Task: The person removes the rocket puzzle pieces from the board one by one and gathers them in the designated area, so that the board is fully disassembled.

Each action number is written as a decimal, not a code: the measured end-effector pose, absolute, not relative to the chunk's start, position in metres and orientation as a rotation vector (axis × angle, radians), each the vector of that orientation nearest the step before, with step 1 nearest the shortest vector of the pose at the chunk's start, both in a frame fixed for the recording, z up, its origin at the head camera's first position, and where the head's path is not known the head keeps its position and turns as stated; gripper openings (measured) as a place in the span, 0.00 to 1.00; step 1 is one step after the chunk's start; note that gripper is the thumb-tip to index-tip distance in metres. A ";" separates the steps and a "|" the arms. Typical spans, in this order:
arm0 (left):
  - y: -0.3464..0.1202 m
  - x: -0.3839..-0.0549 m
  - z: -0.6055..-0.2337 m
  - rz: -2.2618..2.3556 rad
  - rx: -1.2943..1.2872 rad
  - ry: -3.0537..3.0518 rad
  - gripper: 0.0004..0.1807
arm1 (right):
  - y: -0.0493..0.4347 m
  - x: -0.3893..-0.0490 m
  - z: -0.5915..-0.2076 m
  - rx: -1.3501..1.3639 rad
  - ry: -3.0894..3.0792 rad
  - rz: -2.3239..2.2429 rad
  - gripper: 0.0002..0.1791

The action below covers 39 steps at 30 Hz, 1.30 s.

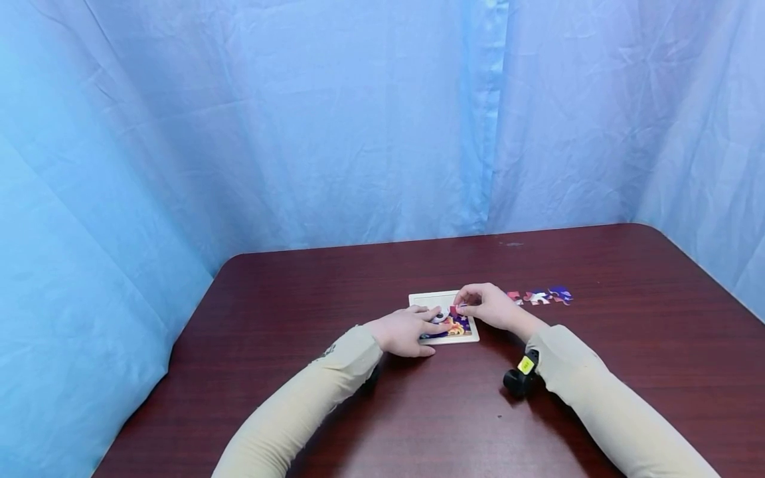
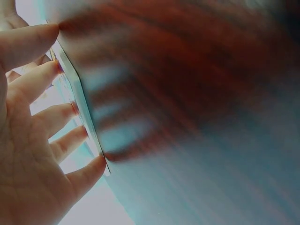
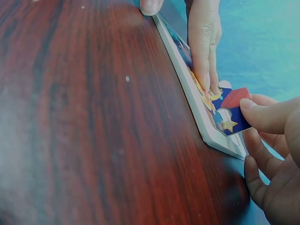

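A shallow puzzle tray (image 1: 427, 297) with a pale frame lies on the table, partly filled with a colourful picture. My left hand (image 1: 406, 332) spreads its fingers over the left part of the tray. In the left wrist view, fingertips (image 2: 55, 68) rest along the tray's edge and surface. My right hand (image 3: 281, 136) pinches a jigsaw piece (image 3: 244, 117), blue with a red patch, between thumb and fingers. The piece is tilted over the tray's right end, beside a yellow star on the picture. Part of the picture is hidden under the left hand.
Several loose jigsaw pieces (image 1: 538, 297) in red, white and blue lie in a row right of the tray, just beyond the right hand. The dark red wooden table (image 1: 633, 318) has rounded far corners. Blue curtains (image 1: 358, 133) hang behind and at both sides.
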State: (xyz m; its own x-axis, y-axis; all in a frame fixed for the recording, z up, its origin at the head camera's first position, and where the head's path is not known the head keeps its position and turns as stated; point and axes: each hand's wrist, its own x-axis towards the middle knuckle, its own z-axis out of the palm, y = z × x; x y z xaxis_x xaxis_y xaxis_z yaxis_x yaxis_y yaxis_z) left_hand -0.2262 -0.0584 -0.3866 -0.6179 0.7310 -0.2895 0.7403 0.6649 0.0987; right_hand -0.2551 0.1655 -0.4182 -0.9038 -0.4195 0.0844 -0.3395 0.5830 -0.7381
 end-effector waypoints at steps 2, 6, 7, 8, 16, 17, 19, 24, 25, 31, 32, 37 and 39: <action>-0.058 -0.226 -0.387 -0.041 1.163 2.575 0.30 | 0.166 -0.255 -0.419 -0.654 2.696 -1.234 0.02; -0.058 -0.226 -0.388 -0.049 1.147 2.570 0.30 | 0.167 -0.254 -0.418 -0.641 2.677 -1.236 0.02; -0.058 -0.227 -0.388 -0.049 1.148 2.570 0.30 | 0.167 -0.254 -0.418 -0.646 2.676 -1.233 0.02; -0.058 -0.227 -0.388 -0.049 1.149 2.572 0.31 | 0.167 -0.254 -0.418 -0.639 2.672 -1.236 0.02; -0.058 -0.225 -0.387 -0.066 1.155 2.569 0.30 | 0.162 -0.258 -0.415 -0.511 2.732 -1.146 0.02; -0.057 -0.225 -0.387 -0.067 1.150 2.566 0.30 | 0.161 -0.259 -0.415 -0.494 2.739 -1.136 0.02; -0.057 -0.224 -0.386 -0.071 1.146 2.562 0.30 | 0.159 -0.260 -0.413 -0.472 2.749 -1.118 0.02; -0.057 -0.225 -0.386 -0.078 1.145 2.568 0.30 | 0.153 -0.263 -0.410 -0.427 2.769 -1.096 0.03; -0.057 -0.225 -0.386 -0.079 1.145 2.569 0.30 | 0.152 -0.264 -0.409 -0.421 2.776 -1.092 0.03; -0.058 -0.225 -0.387 -0.050 1.141 2.561 0.30 | 0.153 -0.266 -0.413 -0.358 2.799 -1.088 0.03; -0.058 -0.225 -0.388 -0.045 1.140 2.560 0.31 | 0.153 -0.265 -0.413 -0.356 2.796 -1.092 0.03; -0.059 -0.227 -0.389 -0.044 1.147 2.565 0.31 | 0.156 -0.265 -0.415 -0.413 2.768 -1.127 0.03; -0.059 -0.227 -0.388 -0.044 1.154 2.564 0.31 | 0.158 -0.265 -0.415 -0.434 2.750 -1.139 0.04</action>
